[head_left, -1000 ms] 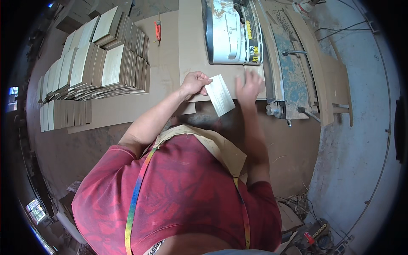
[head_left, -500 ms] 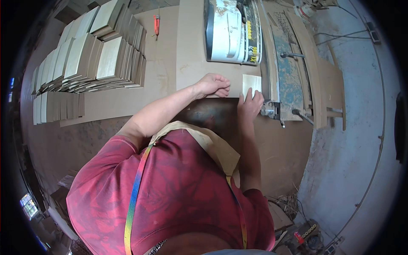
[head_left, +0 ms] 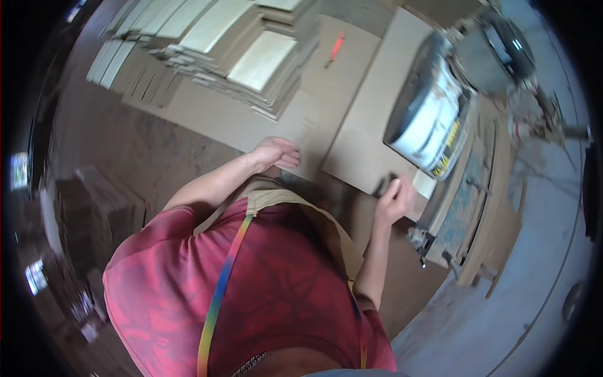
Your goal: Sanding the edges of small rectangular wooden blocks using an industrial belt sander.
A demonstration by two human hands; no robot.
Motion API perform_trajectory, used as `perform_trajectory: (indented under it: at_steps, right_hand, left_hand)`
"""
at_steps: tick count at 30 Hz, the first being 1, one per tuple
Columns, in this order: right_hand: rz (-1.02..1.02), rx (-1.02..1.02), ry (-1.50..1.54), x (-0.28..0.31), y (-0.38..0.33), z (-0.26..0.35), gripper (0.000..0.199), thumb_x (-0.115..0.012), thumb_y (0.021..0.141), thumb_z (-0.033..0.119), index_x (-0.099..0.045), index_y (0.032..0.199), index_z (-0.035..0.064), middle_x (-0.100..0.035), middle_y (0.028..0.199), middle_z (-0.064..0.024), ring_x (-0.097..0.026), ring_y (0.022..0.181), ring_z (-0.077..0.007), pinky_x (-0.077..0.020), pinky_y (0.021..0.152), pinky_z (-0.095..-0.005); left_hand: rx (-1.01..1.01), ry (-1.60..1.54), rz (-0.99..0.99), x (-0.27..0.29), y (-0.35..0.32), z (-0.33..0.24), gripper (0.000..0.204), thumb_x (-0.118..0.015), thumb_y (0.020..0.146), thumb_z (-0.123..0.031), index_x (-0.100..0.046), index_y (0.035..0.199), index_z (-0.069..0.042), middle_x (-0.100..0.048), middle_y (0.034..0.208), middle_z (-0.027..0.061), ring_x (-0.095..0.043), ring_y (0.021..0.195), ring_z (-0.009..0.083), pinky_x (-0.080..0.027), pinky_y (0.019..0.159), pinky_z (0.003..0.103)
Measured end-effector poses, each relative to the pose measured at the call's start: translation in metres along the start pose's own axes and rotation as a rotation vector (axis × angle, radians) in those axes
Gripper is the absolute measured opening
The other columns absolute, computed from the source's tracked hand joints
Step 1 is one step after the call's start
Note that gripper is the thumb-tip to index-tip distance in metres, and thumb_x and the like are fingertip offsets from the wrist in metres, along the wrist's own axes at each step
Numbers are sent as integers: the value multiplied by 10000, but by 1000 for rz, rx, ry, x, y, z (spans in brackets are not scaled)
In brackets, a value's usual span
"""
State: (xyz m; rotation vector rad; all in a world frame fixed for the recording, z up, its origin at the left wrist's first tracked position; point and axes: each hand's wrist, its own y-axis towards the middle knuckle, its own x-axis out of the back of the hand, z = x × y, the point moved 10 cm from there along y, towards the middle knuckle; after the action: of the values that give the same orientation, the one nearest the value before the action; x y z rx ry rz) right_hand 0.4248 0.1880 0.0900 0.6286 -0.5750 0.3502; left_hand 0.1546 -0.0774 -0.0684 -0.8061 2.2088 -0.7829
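Observation:
My left hand (head_left: 279, 152) hovers over the near edge of the brown board (head_left: 292, 119), its fingers loosely curled and nothing visible in them. On the right, my right hand (head_left: 397, 196) is closed and a little blurred, at the near edge of the raised panel (head_left: 358, 141). A dark smear shows beside its fingertips; whether it is a held thing or a shadow, I cannot make out. Just beyond that hand lies a small pale wood piece (head_left: 424, 184), partly hidden, below a white plastic container (head_left: 424, 129).
Stacks of pale wood slats (head_left: 264, 60) fill the far left. A red-handled tool (head_left: 337, 47) lies on the board. To the right stands a worn bluish machine bed (head_left: 461, 213) with clamps, and a dark rounded motor-like unit (head_left: 493, 53) behind it.
The view has swung left, so the bench appears turned. My right hand has come off the pale wood piece and drawn back, its fingers folding. The left hand has moved toward the stacks.

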Motion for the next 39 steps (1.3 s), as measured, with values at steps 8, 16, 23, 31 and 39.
perform_trajectory:
  at_steps: [8, 16, 23, 31, 39]
  right_hand:
    - [756, -510, 592, -222, 36, 25, 405, -522, 1172, 302, -743, 1310, -8, -729, 1347, -129, -691, 1197, -273, -532, 1045, -373]
    - [683, -946, 900, -371, 59, -53, 593, -488, 1167, 466, -642, 1470, -20, -698, 1412, -176, -650, 1291, -274, -500, 1107, -383]
    - [660, -959, 830, -393, 21, -37, 629, -476, 1137, 475, -663, 1390, -70, -684, 1378, -217, -628, 1217, -285, -500, 1096, -413]
    - [627, -945, 787, -399, 6, -119, 583, -508, 1142, 444, -671, 1379, -63, -729, 1294, -209, -688, 1126, -289, -567, 996, -393]
    - [622, -1055, 1005, -387, -20, -145, 524, -549, 1141, 391, -676, 1408, -41, -760, 1240, -181, -734, 1065, -265, -624, 970, -381]
  left_hand:
    - [-533, -773, 561, 98, 52, -2, 195, -634, 1072, -185, -713, 1122, -13, -713, 1001, 73, -707, 930, 225, -619, 938, 388]
    - [-333, -519, -503, 101, 91, 41, 229, -604, 1076, -250, -729, 1112, -62, -697, 1007, 42, -659, 924, 188, -533, 842, 329]
    - [-316, -50, -620, 125, 119, 77, 338, -585, 1068, -312, -731, 1134, -14, -737, 1083, 98, -689, 980, 220, -559, 903, 336]
    - [-249, 179, -593, 99, 105, 55, 432, -554, 1062, -352, -733, 1107, 39, -744, 1063, 135, -674, 872, 221, -560, 847, 350]
    - [-301, 473, -613, 90, 96, 63, 526, -520, 1040, -416, -753, 1123, 48, -774, 1077, 204, -689, 931, 345, -547, 895, 441]
